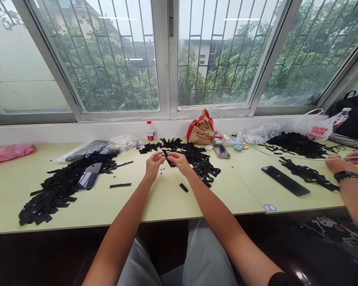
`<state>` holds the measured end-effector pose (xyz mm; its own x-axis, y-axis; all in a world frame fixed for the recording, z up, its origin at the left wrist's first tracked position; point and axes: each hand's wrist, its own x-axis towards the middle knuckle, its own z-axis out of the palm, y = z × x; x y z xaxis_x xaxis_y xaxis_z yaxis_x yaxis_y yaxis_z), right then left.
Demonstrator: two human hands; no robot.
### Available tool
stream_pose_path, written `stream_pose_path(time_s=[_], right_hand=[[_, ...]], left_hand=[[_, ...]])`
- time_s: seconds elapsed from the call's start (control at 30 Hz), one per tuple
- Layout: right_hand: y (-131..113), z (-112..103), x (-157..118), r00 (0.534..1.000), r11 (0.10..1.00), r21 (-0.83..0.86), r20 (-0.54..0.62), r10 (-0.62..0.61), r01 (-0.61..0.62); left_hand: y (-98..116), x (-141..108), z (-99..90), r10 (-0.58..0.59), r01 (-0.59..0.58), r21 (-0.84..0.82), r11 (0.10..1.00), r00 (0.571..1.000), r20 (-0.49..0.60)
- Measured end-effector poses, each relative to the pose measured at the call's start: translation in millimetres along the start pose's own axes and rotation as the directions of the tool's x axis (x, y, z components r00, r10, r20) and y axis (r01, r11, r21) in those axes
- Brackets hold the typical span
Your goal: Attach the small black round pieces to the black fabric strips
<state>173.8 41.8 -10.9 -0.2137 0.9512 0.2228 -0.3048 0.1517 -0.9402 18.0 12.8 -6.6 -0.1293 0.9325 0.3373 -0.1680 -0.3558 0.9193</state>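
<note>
A short black strip [167, 158] is held up over the table between my two hands. My left hand [155, 162] pinches its left side, and my right hand [179, 161] grips it from the right, fingers closed. Just behind and to the right spreads a pile of black strips [201, 163]. Another black strip [184, 187] lies alone on the table below my right hand. Left of my hands are two more loose strips, one of them [120, 185] lying flat. Small dark rings [161, 173] rest under my hands.
A long heap of black strips [53, 190] with a dark phone [90, 176] covers the left. Behind stand a bottle [150, 131] and a paper bag [201, 129]. At right, another person's hands [342, 165] are near a black case [285, 181] and a cable.
</note>
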Motion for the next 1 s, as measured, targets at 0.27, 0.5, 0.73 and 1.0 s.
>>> stream_pose_path(time_s=[0.27,0.5,0.73,1.0], right_hand=[[-0.7,1.3,-1.4,0.999,0.996,-0.079,-0.021,-0.033,0.031],[-0.4,2.0,-1.3,0.997,0.985,-0.169,-0.053,-0.049,0.039],[-6.4,4.8,-5.5,0.996,0.973,-0.226,-0.051,-0.068,0.055],[-4.7,2.9,-4.6,0.999,0.976,-0.215,-0.016,-0.034,0.03]], left_hand=[[2.4,-2.3,0.9,0.034,-0.034,0.1,0.994,0.999,0.002],[1.9,-2.5,2.3,0.009,-0.009,0.138,0.99,1.0,0.0],[4.0,-3.4,4.0,-0.057,0.061,0.201,0.978,0.998,-0.024],[-3.2,1.0,-0.4,-0.158,0.157,0.049,0.986,0.987,0.013]])
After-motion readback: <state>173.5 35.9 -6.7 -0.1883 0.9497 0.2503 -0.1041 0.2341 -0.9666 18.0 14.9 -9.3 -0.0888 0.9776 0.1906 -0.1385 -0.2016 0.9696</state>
